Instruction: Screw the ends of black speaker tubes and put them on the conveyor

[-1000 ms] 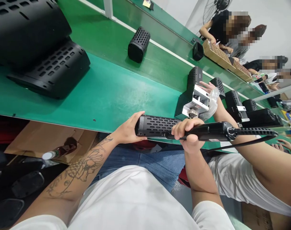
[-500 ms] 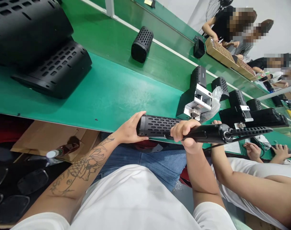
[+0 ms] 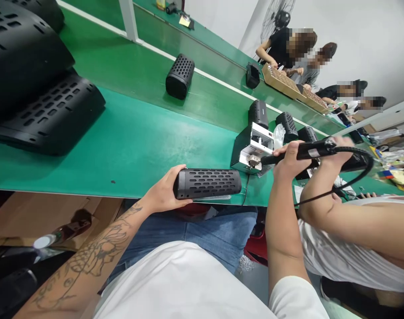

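Note:
My left hand (image 3: pixel 166 191) grips the left end of a black perforated housing (image 3: pixel 210 182), thumb on one side and fingers on the other. The housing lies on its side along the table's near edge. Wrapped around a black electric screwdriver (image 3: pixel 316 149), my right hand (image 3: pixel 292 161) holds it nearly level, away from the housing. The tool's tip points left at the metal block on the front of a silver and black screw feeder (image 3: pixel 251 148). I cannot tell whether the tip touches it. A black cable curves down from the screwdriver's rear end.
Large black perforated housings (image 3: pixel 55 115) stand at the left on the green table (image 3: pixel 138 146). A smaller one (image 3: pixel 180 76) sits farther back, with others behind the feeder. A co-worker's arm (image 3: pixel 354 212) is close on my right. A bottle (image 3: pixel 60 232) lies below the table.
My right hand has carried the screwdriver from above the housing rightward to the screw feeder. My left hand still holds the housing. The view has shifted slightly.

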Motion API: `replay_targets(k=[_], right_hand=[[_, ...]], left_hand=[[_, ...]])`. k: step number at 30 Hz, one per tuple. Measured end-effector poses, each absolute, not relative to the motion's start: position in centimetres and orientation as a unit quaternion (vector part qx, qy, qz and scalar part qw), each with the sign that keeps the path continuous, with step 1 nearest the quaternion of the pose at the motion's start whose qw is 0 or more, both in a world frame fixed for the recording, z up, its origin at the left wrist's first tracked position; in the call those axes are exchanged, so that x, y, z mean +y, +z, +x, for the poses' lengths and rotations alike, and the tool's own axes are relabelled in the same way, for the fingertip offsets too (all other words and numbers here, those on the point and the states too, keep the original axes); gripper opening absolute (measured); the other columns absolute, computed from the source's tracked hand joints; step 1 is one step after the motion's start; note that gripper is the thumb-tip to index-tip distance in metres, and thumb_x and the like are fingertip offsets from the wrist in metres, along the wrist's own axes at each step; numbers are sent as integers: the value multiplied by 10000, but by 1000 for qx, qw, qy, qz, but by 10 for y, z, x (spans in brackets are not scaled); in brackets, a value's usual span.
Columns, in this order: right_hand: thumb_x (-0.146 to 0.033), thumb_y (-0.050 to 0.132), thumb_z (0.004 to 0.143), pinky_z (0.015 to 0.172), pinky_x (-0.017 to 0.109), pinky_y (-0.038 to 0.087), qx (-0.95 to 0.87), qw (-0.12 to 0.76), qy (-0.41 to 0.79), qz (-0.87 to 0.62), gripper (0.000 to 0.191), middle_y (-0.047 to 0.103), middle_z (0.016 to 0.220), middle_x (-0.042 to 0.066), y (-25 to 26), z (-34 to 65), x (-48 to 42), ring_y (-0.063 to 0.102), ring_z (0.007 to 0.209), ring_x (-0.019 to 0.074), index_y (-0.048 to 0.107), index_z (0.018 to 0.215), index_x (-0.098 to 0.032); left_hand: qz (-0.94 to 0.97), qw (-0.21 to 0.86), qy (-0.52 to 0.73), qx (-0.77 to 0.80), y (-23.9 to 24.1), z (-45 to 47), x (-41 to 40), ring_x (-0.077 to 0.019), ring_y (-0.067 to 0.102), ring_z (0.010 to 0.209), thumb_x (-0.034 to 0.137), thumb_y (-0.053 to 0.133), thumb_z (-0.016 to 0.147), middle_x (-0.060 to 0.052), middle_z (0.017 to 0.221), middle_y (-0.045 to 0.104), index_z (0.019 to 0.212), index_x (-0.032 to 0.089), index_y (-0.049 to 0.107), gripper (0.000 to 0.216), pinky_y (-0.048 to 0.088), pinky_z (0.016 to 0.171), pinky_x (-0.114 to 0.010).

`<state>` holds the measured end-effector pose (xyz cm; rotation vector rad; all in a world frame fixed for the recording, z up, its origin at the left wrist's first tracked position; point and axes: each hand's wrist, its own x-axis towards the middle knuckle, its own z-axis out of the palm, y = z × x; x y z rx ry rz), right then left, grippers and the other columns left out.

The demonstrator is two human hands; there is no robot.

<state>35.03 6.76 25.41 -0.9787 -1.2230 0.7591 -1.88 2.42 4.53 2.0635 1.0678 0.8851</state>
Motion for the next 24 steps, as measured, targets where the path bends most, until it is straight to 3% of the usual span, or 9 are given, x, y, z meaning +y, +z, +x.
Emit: replay_targets(k=[7,10,16,19,24], right_hand=[[-774,955,867,515,333,591,-507,723,147,-445,626,575,585,-105,201,377,97,588,451,140,571,844,-280],[-736,986,855,515,316,591,-485,741,134,-445,609,583,555,-105,196,381,96,576,434,130,599,832,-266],[-660,948,947,487,280,604,-532,749,211,-334,494,608,589,-116,231,323,30,565,397,112,653,903,-267],[-670,894,998,470,274,611,-579,704,322,-257,444,624,586,-115,243,270,-4,556,362,111,691,927,-282],[-577,956,974,517,271,634,-610,632,437,-194,395,660,587,-106,236,199,-11,609,392,115,695,919,-286]], left_hand=[[786,321,333,411,46,-20,24,-448,617,1669,567,944,909,-240,1792,547,1809,239,302,1154,525,1410,-616],[783,322,336,413,47,-20,24,-446,639,1646,558,955,895,-235,1786,559,1816,233,315,1168,539,1397,-605],[775,339,336,414,50,-16,22,-440,632,1650,579,971,877,-215,1800,555,1820,238,332,1189,521,1417,-578],[774,346,342,406,48,-15,22,-440,619,1662,557,989,864,-219,1808,544,1826,235,321,1214,505,1432,-577],[773,339,373,386,44,-14,22,-436,644,1634,582,1010,856,-211,1787,567,1827,242,348,1224,553,1393,-569]])
